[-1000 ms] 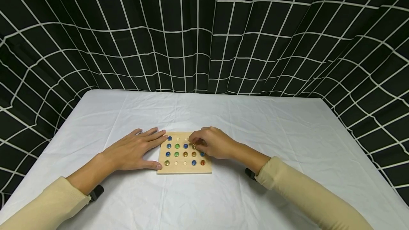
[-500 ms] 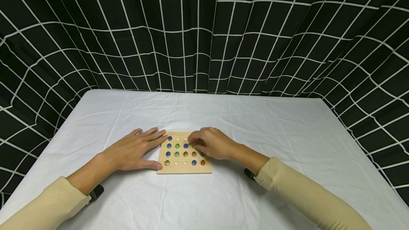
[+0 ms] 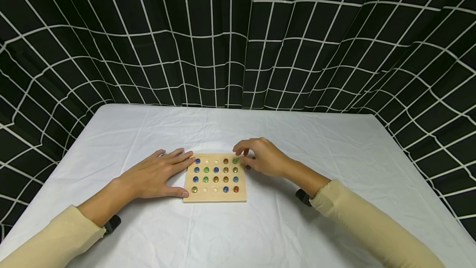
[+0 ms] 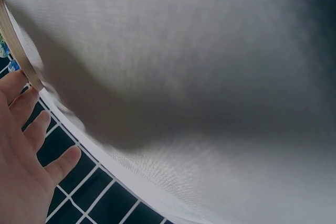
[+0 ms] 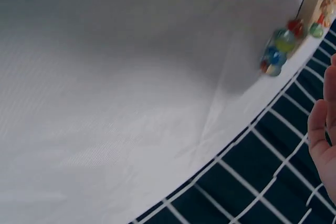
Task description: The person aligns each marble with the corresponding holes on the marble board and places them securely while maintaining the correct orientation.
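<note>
A pale wooden board point(image 3: 210, 197) lies on the table with rows of glass marbles, and pale round hollows show among them. My left hand point(image 3: 158, 175) rests on its left side, fingers spread, the thumb at the near corner. Over the far right corner, my right hand point(image 3: 265, 156) hovers with thumb and forefinger apart, close to a green marble point(image 3: 235, 161). An amber marble point(image 3: 225, 170) sits in the second row from the far edge. Beside the board, partly hidden under the right hand, lie loose marbles point(image 5: 283, 40) in red, green and blue.
A white cloth point(image 3: 316, 144) covers the table and has faint creases. Black curtain point(image 3: 238, 44) with a white grid hangs behind the far edge and along both sides. Dark wrist cameras point(image 3: 303, 197) sit under the beige sleeves point(image 3: 372, 222).
My right hand has let go of the amber marble in the second row and moved away to the right, uncovering the board's right-hand marbles. My left hand has stayed still.
</note>
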Tool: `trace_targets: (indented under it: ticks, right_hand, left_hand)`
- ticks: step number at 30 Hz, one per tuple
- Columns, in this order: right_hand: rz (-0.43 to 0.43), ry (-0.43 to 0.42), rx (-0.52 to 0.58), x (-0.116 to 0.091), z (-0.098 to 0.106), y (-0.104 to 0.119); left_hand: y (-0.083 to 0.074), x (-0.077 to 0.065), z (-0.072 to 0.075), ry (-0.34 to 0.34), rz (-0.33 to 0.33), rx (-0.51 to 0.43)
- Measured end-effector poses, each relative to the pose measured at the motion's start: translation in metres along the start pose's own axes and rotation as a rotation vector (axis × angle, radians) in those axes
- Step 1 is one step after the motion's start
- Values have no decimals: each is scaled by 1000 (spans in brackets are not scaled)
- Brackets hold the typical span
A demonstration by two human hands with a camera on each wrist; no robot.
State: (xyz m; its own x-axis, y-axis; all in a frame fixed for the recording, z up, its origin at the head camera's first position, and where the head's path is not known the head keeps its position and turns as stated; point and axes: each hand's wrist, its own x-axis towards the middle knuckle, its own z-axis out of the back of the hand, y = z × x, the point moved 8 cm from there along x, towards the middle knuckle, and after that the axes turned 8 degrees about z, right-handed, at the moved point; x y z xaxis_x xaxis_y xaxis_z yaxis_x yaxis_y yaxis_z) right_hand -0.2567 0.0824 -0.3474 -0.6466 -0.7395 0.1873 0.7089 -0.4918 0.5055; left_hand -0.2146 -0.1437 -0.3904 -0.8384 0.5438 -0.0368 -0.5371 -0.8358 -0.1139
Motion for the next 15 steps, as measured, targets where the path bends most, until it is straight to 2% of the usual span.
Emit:
trace_targets:
  ticks: [7, 15]
  right_hand:
    - [-54, -14, -22, -11, 9, -17]
    - [-65, -25, -10, -21, 13, -32]
  left_hand:
    - [-1, 0, 1, 1, -4, -2]
    - [-2, 0, 0, 6, 0, 2]
